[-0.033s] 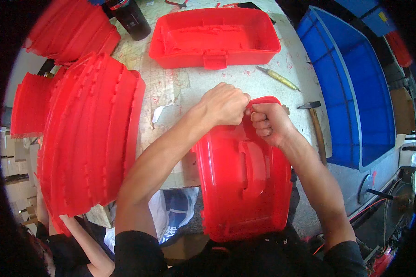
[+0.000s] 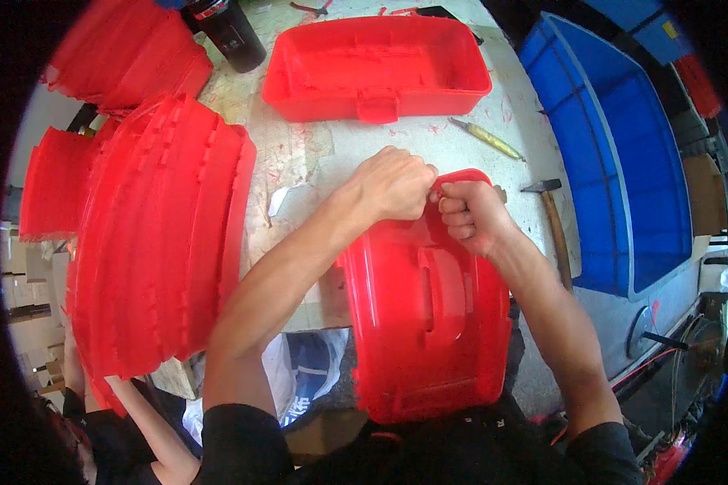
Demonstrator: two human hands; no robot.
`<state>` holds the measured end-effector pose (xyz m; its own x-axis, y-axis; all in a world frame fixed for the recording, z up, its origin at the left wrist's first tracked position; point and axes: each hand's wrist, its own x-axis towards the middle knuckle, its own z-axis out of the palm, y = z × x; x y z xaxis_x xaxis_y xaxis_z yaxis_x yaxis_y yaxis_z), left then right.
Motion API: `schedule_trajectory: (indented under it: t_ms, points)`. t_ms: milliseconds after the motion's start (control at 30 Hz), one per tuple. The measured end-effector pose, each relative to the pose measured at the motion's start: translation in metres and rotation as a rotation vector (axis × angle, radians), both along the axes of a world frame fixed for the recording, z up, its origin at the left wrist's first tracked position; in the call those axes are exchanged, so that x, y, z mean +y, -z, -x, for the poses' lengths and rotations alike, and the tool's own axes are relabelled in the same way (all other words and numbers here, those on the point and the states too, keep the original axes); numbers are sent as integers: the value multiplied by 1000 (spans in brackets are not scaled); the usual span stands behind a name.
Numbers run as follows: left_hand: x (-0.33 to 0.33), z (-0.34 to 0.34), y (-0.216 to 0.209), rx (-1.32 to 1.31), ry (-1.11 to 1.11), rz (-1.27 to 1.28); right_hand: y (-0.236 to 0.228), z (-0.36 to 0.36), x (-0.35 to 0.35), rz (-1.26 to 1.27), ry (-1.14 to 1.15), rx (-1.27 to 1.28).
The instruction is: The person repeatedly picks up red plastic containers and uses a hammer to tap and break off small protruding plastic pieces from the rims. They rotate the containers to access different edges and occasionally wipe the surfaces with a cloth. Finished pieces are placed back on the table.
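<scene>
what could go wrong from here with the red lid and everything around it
The red lid extends past the near edge of the table, so it might tip or slide if pressed hard.

The left hand and right hand are clenched close together at its far end; if a grip slipped, they could knock together.

The left arm looks close to the stack of red parts, so an elbow swing might disturb it.
</scene>
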<state>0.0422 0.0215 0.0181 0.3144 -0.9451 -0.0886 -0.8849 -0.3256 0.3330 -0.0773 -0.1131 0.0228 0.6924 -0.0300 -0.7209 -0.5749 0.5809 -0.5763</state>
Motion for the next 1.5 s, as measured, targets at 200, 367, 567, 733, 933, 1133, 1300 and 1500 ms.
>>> schedule_trajectory:
  t_ms: [200,367,567,733,933,1133,1300,1500]
  points:
    - [4,-2,1,-28,3,54,11,-10,10,1054,-340,-222]
    - [0,-4,25,29,-69,146,29,-13,2,1310,-350,-410]
    - [-28,-4,57,-41,-66,303,55,-7,-26,558,-169,-470]
    - [-43,-24,70,-5,-67,32,13,-2,-49,962,-373,-381]
    - [-33,-64,74,610,94,279,-7,19,19,1712,-541,-918]
    - [50,-42,55,394,-73,56,3,45,95,1520,-1018,-750]
    - [122,-23,4,311,-504,90,-21,107,-24,1575,-375,-634]
    - [163,0,14,133,-894,66,26,151,-123,1987,-421,38]
